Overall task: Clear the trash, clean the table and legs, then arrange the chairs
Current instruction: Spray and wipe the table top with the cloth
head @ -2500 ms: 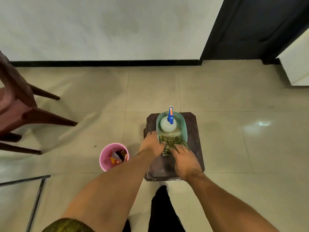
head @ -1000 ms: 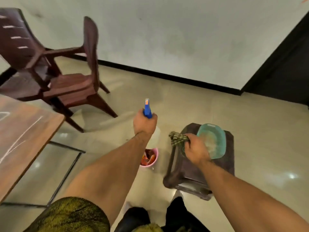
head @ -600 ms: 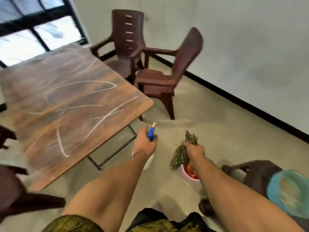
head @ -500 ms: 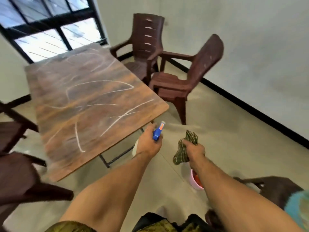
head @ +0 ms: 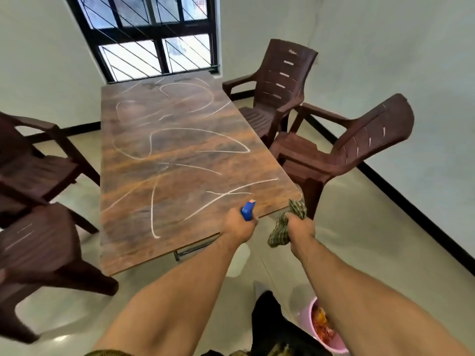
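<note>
The long brown wood-grain bench (head: 174,155) carries white scribbles (head: 153,217) across its whole top, with dark brown plastic armchairs (head: 280,98) along both long sides. Above its near right corner our left hand (head: 237,227) has fingers clamped on the blue-nozzled spray bottle (head: 247,211). Just off that corner our right hand (head: 299,226) has fingers clamped on the bunched green checked cloth (head: 279,231). We judge it best to mist lightly, then wipe in overlapping strokes from the near edge.

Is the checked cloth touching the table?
Cannot tell. In the head view the checked cloth, gripped by the right hand, overlaps the table corner, but no contact or gap shows plainly.
</note>
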{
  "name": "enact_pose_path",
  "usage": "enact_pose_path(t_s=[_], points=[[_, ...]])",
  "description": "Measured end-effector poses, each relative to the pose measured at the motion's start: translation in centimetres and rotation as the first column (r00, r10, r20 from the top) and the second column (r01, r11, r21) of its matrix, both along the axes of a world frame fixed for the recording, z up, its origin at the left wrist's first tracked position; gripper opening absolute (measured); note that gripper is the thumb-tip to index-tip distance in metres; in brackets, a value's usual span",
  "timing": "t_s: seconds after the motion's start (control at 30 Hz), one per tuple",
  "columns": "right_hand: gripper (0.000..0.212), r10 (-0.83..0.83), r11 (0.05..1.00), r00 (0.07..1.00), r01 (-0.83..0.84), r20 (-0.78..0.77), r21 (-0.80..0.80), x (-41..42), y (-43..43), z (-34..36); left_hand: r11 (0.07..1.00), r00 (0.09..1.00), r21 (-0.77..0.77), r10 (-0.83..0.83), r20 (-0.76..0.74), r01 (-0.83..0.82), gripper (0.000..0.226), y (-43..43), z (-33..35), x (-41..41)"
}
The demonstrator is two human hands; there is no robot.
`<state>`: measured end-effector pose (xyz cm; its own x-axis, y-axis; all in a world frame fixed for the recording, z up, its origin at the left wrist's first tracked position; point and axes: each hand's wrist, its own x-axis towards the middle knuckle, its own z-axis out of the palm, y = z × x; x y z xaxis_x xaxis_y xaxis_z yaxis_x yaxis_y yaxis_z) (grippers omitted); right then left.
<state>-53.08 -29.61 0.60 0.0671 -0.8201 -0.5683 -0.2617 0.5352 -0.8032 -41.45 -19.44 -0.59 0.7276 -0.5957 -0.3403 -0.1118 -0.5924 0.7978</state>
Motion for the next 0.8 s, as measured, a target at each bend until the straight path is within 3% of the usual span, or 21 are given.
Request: enact_pose_path(t_s=[0.1,0.23,0.37,0.5,0.7,0.8], points=[[0.037,-0.035,0.999,0.997,0.033,0.075,0.032,2.0,-3.6,-0.5,0.999,0.999,0.004,-0.040,-0.028,0.040,0.017,-2.0,-0.6,0.9],[0.019,-0.037,0.999,0.993,0.038,0.110,-0.001,4.5,-9.1,-0.4,0.999,0.998,0.034,-0.040,-0.049,0.042,0.035,-6.0,-0.4,2.2],[0.009,0.132,0.988,0.990,-0.128,0.046,-0.085,7.6,-15.4,-1.1,0.980,0.999,0.193,-0.048,-0.013,0.050,0.036,-10.3,-0.8,3.9],[0.042,0.276,0.944,0.958,-0.285,-0.076,-0.165,10.9,-21.7,-3.6,0.960,0.998,0.274,-0.068,0.002,0.065,0.034,-13.1,-0.5,5.8],[0.043,0.446,0.837,0.879,-0.476,-0.168,-0.269,16.6,-26.0,-2.8,0.949,0.999,0.311,-0.044,-0.014,0.046,0.028,-16.2,-0.7,8.7],[0.050,0.626,0.660,0.725,-0.688,-0.286,-0.300,18.2,-26.0,-3.1,0.959,0.999,0.285,0.023,-0.046,-0.009,0.027,-17.1,-1.3,10.0]])
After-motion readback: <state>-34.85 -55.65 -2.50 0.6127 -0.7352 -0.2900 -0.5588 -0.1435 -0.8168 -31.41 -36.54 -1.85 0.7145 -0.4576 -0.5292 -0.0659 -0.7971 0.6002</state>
